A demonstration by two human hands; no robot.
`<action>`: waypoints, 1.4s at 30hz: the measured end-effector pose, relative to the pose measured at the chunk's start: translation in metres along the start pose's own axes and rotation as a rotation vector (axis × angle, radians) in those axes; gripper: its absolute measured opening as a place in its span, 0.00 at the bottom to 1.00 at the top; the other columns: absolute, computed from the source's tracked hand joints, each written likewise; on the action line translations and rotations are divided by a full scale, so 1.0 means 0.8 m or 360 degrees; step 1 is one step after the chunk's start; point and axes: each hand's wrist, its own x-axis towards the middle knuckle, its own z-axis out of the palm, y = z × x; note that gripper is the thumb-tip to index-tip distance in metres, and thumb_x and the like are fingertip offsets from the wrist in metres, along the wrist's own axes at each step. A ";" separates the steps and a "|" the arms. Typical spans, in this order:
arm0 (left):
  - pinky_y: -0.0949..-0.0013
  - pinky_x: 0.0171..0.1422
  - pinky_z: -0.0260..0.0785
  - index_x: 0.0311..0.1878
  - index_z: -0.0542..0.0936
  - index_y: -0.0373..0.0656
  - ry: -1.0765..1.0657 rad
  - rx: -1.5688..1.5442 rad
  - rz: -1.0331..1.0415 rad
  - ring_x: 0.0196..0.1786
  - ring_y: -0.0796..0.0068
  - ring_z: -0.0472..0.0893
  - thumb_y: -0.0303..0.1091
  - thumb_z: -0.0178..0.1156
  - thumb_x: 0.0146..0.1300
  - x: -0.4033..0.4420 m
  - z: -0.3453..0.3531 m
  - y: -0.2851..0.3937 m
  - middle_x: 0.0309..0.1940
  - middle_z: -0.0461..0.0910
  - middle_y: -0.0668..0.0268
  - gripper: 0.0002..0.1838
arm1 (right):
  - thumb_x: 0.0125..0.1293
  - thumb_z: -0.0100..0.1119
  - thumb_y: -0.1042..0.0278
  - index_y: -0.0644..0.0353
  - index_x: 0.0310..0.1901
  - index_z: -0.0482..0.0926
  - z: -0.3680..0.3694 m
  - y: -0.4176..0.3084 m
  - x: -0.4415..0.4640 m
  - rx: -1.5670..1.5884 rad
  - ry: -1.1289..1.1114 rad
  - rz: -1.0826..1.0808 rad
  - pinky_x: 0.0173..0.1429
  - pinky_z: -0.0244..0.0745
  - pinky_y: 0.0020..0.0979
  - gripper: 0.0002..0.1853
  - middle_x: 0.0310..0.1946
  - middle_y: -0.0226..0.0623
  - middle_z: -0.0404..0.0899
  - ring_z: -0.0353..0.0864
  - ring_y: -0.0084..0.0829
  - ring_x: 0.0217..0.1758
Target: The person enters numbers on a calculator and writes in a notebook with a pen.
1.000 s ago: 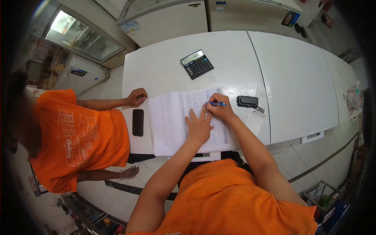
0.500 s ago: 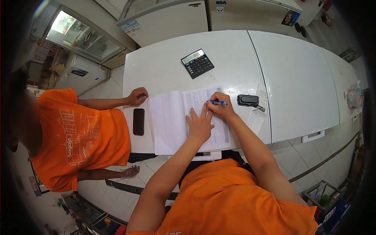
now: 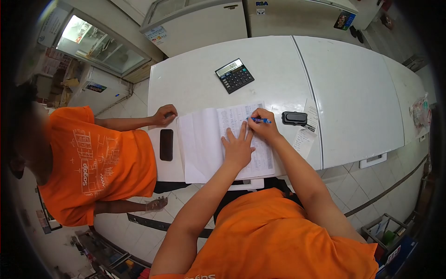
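Note:
An open book of papers (image 3: 200, 144) lies on the white table (image 3: 195, 74), its right page printed with rows. My left hand (image 3: 239, 148) rests flat on the right page with fingers spread, holding nothing. Just right of its fingertips, my right hand (image 3: 264, 125) grips a blue pen (image 3: 261, 120) against the upper part of that page. Beyond the book is a black calculator (image 3: 234, 76). To the right of my right hand, a black case (image 3: 294, 118) lies beside paper slips (image 3: 304, 142).
At the left stands a person in an orange shirt (image 3: 102, 162), one hand (image 3: 165, 115) on the table near a dark phone (image 3: 166, 145). White freezers (image 3: 200, 30) stand behind the table. A plastic bag (image 3: 420, 114) lies at the far right.
The view has shifted slightly, so the table and the person sit a little further right. My right hand and the pen have moved slightly on the page; my left hand stays flat.

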 end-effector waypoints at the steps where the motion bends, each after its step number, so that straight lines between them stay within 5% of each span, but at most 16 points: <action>1: 0.19 0.71 0.57 0.83 0.63 0.53 0.0004 -0.0006 0.0002 0.78 0.26 0.55 0.51 0.68 0.68 0.000 0.001 0.000 0.87 0.49 0.64 0.43 | 0.57 0.72 0.70 0.66 0.31 0.80 0.000 0.001 -0.001 0.0054 0.0035 0.0050 0.35 0.75 0.31 0.10 0.28 0.40 0.81 0.79 0.28 0.29; 4: 0.19 0.71 0.57 0.83 0.63 0.54 -0.0001 -0.0016 -0.0002 0.78 0.26 0.55 0.51 0.68 0.68 -0.001 -0.002 0.001 0.87 0.49 0.64 0.43 | 0.58 0.72 0.69 0.66 0.32 0.81 -0.009 -0.002 -0.001 -0.0059 0.0151 0.0276 0.37 0.76 0.31 0.10 0.29 0.39 0.82 0.80 0.27 0.31; 14: 0.15 0.71 0.54 0.81 0.65 0.53 0.0063 -0.0061 0.0001 0.78 0.23 0.54 0.49 0.69 0.68 -0.002 0.009 0.000 0.86 0.49 0.54 0.41 | 0.58 0.72 0.69 0.66 0.32 0.81 -0.006 -0.013 -0.001 -0.0081 -0.0223 0.0052 0.38 0.76 0.32 0.10 0.30 0.41 0.83 0.81 0.29 0.32; 23: 0.08 0.71 0.38 0.84 0.54 0.38 0.0020 -0.0297 -0.0058 0.81 0.13 0.34 0.60 0.69 0.64 -0.033 0.009 0.036 0.88 0.39 0.47 0.55 | 0.60 0.72 0.68 0.65 0.32 0.82 -0.030 -0.005 -0.021 -0.0163 0.0348 0.0182 0.38 0.77 0.32 0.09 0.27 0.39 0.84 0.82 0.28 0.30; 27: 0.24 0.81 0.43 0.83 0.57 0.35 0.0262 -0.0575 0.0088 0.85 0.25 0.43 0.44 0.67 0.70 -0.045 0.057 0.020 0.86 0.46 0.43 0.46 | 0.65 0.68 0.71 0.64 0.36 0.82 -0.072 -0.029 -0.075 -0.0184 0.0435 0.0251 0.37 0.77 0.33 0.06 0.27 0.39 0.84 0.82 0.26 0.30; 29: 0.47 0.83 0.54 0.81 0.61 0.38 0.0552 -0.1073 0.0061 0.83 0.38 0.57 0.33 0.64 0.73 -0.058 0.098 -0.015 0.81 0.59 0.42 0.37 | 0.66 0.67 0.70 0.64 0.39 0.82 -0.088 -0.068 -0.099 0.0160 0.0409 0.0455 0.39 0.78 0.35 0.06 0.30 0.41 0.85 0.83 0.29 0.32; 30: 0.50 0.83 0.56 0.78 0.63 0.36 0.0502 -0.1372 -0.0319 0.80 0.41 0.64 0.30 0.61 0.74 -0.070 0.078 -0.024 0.77 0.65 0.42 0.33 | 0.67 0.67 0.70 0.64 0.40 0.81 -0.092 -0.079 -0.112 0.0337 0.0398 0.0561 0.39 0.79 0.36 0.07 0.32 0.41 0.86 0.84 0.30 0.33; 31: 0.54 0.82 0.57 0.75 0.65 0.33 0.0443 -0.1656 -0.0708 0.76 0.43 0.70 0.28 0.58 0.75 -0.083 0.053 -0.029 0.73 0.71 0.43 0.28 | 0.67 0.67 0.68 0.63 0.41 0.81 -0.097 -0.072 -0.127 -0.0018 0.0140 0.0232 0.45 0.79 0.40 0.08 0.35 0.44 0.86 0.85 0.35 0.39; 33: 0.56 0.80 0.61 0.75 0.65 0.35 0.0984 -0.1716 -0.1144 0.71 0.44 0.73 0.24 0.56 0.75 -0.107 0.043 -0.037 0.72 0.71 0.42 0.27 | 0.68 0.68 0.63 0.63 0.42 0.81 -0.106 -0.056 -0.155 -0.0717 -0.0385 -0.0428 0.56 0.79 0.48 0.11 0.42 0.48 0.87 0.86 0.44 0.51; 35: 0.53 0.80 0.59 0.77 0.60 0.34 0.1459 -0.2051 -0.1132 0.73 0.47 0.70 0.26 0.60 0.73 -0.132 0.057 -0.060 0.74 0.66 0.42 0.33 | 0.67 0.69 0.59 0.62 0.43 0.81 -0.082 -0.079 -0.180 -0.1207 -0.0365 -0.0620 0.67 0.69 0.57 0.14 0.49 0.53 0.86 0.79 0.54 0.62; 38: 0.47 0.81 0.57 0.79 0.56 0.32 0.1748 -0.0931 -0.0552 0.78 0.47 0.65 0.29 0.67 0.68 -0.172 0.028 -0.043 0.77 0.62 0.42 0.41 | 0.67 0.69 0.57 0.61 0.43 0.81 -0.048 -0.082 -0.182 -0.1283 -0.0435 -0.0673 0.75 0.56 0.67 0.15 0.55 0.56 0.83 0.69 0.64 0.73; 40: 0.44 0.81 0.54 0.78 0.55 0.31 0.1159 -0.0525 -0.0331 0.80 0.46 0.61 0.29 0.69 0.65 -0.183 -0.016 -0.007 0.78 0.61 0.42 0.44 | 0.69 0.68 0.58 0.63 0.44 0.81 -0.028 -0.092 -0.173 -0.1119 -0.0480 -0.0602 0.78 0.55 0.64 0.15 0.56 0.54 0.83 0.71 0.60 0.72; 42: 0.43 0.80 0.55 0.78 0.55 0.30 0.0869 -0.0446 -0.0302 0.79 0.44 0.62 0.29 0.71 0.64 -0.189 -0.016 0.009 0.77 0.62 0.41 0.45 | 0.71 0.68 0.59 0.64 0.44 0.81 0.007 -0.088 -0.154 -0.0369 -0.0743 -0.0414 0.75 0.62 0.58 0.15 0.52 0.53 0.84 0.76 0.56 0.69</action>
